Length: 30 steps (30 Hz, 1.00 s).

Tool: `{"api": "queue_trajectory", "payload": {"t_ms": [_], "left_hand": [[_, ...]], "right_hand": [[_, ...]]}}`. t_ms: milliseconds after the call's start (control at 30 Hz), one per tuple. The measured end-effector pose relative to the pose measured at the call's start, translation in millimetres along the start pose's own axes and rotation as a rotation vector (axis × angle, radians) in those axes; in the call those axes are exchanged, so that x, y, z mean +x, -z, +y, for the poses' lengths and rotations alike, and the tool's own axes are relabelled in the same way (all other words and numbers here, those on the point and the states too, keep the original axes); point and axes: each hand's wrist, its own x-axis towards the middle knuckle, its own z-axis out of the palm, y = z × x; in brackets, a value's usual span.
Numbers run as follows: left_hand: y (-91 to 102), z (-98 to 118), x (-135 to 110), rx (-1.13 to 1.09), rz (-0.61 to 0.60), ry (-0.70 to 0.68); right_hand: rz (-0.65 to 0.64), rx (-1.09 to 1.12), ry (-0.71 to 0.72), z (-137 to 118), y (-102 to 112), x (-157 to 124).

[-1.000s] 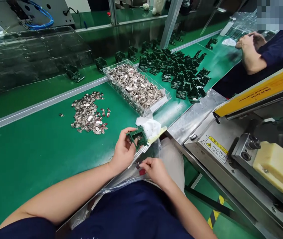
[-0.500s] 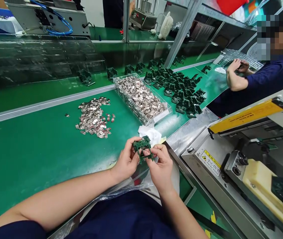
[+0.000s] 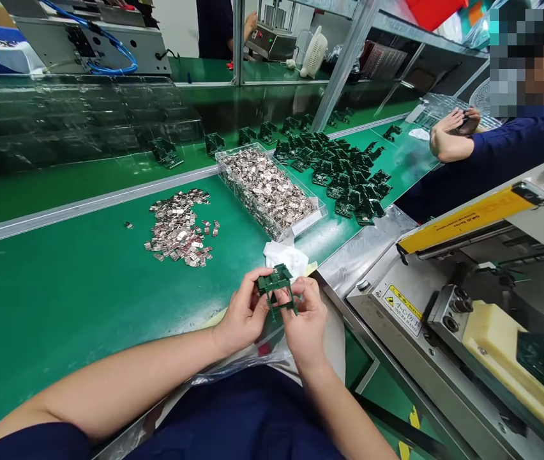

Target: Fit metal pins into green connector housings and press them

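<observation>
Both my hands pinch one small green circuit board piece [image 3: 278, 287] just above the near edge of the green table [image 3: 61, 287]. My left hand [image 3: 243, 313] grips its left side with thumb and fingers closed. My right hand [image 3: 304, 319] grips its right side the same way. A clear plastic bag [image 3: 248, 358] lies under my hands, over my lap. A white cloth [image 3: 286, 257] sits right behind the piece.
A loose pile of small metal parts [image 3: 179, 227] lies on the mat. A clear tray [image 3: 272, 191] is filled with more of them. Several dark green board pieces [image 3: 348, 179] crowd the belt behind. A press machine [image 3: 468, 306] stands at right. A co-worker's hands [image 3: 449, 137] work far right.
My right hand rose from the bag in my lap and took hold of the green piece beside my left hand. The pale strip hanging under the piece is gone from view.
</observation>
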Motion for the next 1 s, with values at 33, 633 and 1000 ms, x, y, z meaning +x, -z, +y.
{"api": "queue_trajectory", "payload": {"t_ms": [33, 633, 1000], "left_hand": [[-0.2, 0, -1, -0.001, -0.003, 0.005], [-128.5, 82, 71, -0.057, -0.911, -0.095], [-314.9, 110, 124, 0.023, -0.899, -0.121]], "right_hand": [[0.002, 0.095, -0.046, 2, -1, 0], [0.462, -0.184, 0.414, -42, 239, -68], [0.894, -0.226, 0.311, -41, 359, -73]]}}
